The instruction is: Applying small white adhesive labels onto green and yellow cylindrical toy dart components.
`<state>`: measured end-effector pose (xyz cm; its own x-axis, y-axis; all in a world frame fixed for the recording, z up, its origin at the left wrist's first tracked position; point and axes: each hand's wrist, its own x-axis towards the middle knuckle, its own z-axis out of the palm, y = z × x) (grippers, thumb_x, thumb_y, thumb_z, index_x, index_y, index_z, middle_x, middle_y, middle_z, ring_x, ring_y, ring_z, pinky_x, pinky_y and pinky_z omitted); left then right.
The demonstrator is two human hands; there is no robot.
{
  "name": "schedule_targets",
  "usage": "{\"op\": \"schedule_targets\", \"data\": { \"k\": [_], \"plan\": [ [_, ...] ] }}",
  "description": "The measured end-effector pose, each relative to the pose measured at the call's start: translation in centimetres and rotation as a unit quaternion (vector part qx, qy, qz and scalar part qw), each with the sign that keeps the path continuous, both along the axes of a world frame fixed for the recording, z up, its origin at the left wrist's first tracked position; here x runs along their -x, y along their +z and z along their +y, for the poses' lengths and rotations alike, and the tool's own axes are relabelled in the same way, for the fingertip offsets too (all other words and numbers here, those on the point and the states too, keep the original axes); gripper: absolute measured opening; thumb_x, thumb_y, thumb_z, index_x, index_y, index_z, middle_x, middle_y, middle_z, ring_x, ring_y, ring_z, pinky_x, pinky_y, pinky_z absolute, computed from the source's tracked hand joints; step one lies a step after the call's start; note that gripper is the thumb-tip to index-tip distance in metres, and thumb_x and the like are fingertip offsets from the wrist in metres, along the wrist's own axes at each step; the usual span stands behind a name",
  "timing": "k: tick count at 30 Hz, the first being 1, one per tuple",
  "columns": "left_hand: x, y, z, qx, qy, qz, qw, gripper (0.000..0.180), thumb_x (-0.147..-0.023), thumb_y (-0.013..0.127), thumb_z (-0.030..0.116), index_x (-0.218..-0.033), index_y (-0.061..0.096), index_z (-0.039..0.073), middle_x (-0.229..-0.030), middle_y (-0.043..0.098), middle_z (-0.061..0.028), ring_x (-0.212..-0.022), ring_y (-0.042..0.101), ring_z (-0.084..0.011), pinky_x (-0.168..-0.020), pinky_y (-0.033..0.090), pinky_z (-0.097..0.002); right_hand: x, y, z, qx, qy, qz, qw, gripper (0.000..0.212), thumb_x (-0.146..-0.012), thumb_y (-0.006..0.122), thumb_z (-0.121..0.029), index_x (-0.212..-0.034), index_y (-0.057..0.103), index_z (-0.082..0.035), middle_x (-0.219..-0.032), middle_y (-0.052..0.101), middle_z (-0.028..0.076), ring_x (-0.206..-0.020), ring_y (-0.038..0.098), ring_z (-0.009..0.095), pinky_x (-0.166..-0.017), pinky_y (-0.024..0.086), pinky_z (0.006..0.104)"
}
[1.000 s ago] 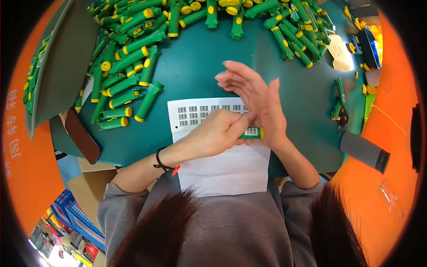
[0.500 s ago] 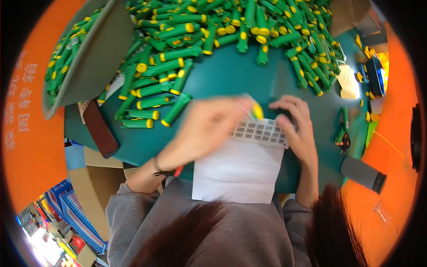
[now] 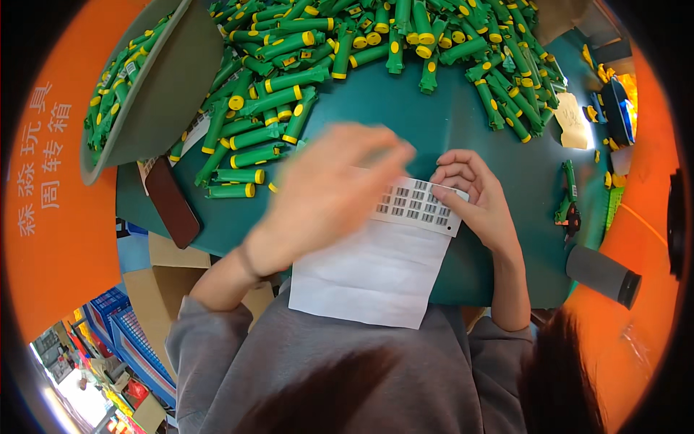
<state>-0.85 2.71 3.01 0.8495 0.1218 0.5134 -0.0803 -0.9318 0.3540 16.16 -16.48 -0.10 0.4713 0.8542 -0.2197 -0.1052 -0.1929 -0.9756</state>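
Note:
A white sheet of small black-and-white barcode labels (image 3: 416, 205) reaches from the table's near edge toward my lap, its lower part blank and creased (image 3: 361, 275). My right hand (image 3: 483, 206) grips its upper right edge, thumb on top and the other fingers curled. Smeared by motion, my left hand (image 3: 329, 184) passes over the sheet's upper left corner. Its fingers are too blurred to show whether they hold anything. Beyond it, green plastic tubes with yellow ends (image 3: 260, 137) lie in a loose group, one partly covered by this hand.
More green tubes (image 3: 426, 36) are heaped along the far side. A tilted grey tub (image 3: 155, 94) of tubes stands at left, beside a dark red phone-like case (image 3: 172, 202). At right are a lone green piece (image 3: 567, 192), a grey cylinder (image 3: 602, 275) and a cardboard scrap (image 3: 571, 119).
The small yellow-ended piece seen at my left fingertips is no longer visible. That hand is slightly higher. My right hand stays at the label sheet, now thumb on its edge; the sheet shifts left.

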Motion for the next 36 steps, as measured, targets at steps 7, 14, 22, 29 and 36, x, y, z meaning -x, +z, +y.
{"op": "schedule_targets", "data": {
  "k": [7, 14, 22, 29, 36],
  "plan": [
    [-2.5, -5.2, -2.7, 0.07, -0.036, -0.039, 0.996, 0.027, -0.077, 0.078, 0.012, -0.102, 0.072, 0.005, -0.1, 0.064, -0.0046, -0.088, 0.062, -0.0219, -0.069, 0.052, -0.0338, -0.7, -0.6, 0.1, -0.003, -0.084, 0.103, 0.991, 0.044, -0.083, 0.072, 0.006, -0.122, 0.051, 0.002, -0.1, 0.07, 0.012, -0.096, 0.068, 0.016, -0.085, 0.056, 0.0275],
    [-3.2, -6.2, -2.2, 0.058, -0.066, -0.072, 0.994, 0.024, -0.075, 0.079, 0.008, -0.097, 0.071, 0.004, -0.093, 0.065, -0.0049, -0.083, 0.061, -0.0226, -0.065, 0.052, -0.0335, -1.1, -0.7, 0.1, 0.006, -0.129, 0.119, 0.984, 0.04, -0.084, 0.073, 0.005, -0.119, 0.054, 0.002, -0.099, 0.071, 0.012, -0.094, 0.069, 0.016, -0.085, 0.057, 0.0271],
    [-3.8, -6.4, -2.6, 0.227, -0.069, -0.048, 0.97, 0.015, -0.079, 0.076, 0.0, -0.091, 0.067, 0.002, -0.093, 0.065, -0.0075, -0.08, 0.06, -0.0246, -0.066, 0.05, -0.033, -1.8, -1.9, 0.4, 0.01, -0.107, -0.056, 0.993, 0.028, -0.087, 0.073, -0.001, -0.113, 0.061, 0.001, -0.1, 0.07, 0.01, -0.092, 0.067, 0.012, -0.08, 0.054, 0.0244],
    [-3.7, -5.9, -2.3, 0.324, -0.026, -0.043, 0.945, 0.012, -0.081, 0.076, 0.0, -0.088, 0.067, 0.003, -0.09, 0.066, -0.007, -0.082, 0.059, -0.0222, -0.065, 0.048, -0.0314, -11.4, -0.3, 3.9, 0.106, -0.147, -0.649, 0.739, 0.023, -0.084, 0.078, -0.014, -0.102, 0.069, -0.002, -0.097, 0.062, 0.012, -0.082, 0.061, 0.023, -0.072, 0.049, 0.0328],
    [-3.3, -5.7, -1.4, 0.378, 0.01, -0.041, 0.925, 0.011, -0.082, 0.076, 0.003, -0.089, 0.068, 0.003, -0.09, 0.067, -0.0054, -0.081, 0.057, -0.0188, -0.066, 0.047, -0.0298, -6.0, 2.7, 2.3, 0.034, -0.079, -0.181, 0.98, 0.033, -0.086, 0.077, -0.01, -0.113, 0.063, 0.001, -0.112, 0.065, 0.009, -0.085, 0.064, 0.01, -0.075, 0.052, 0.0248]
  ]
}}
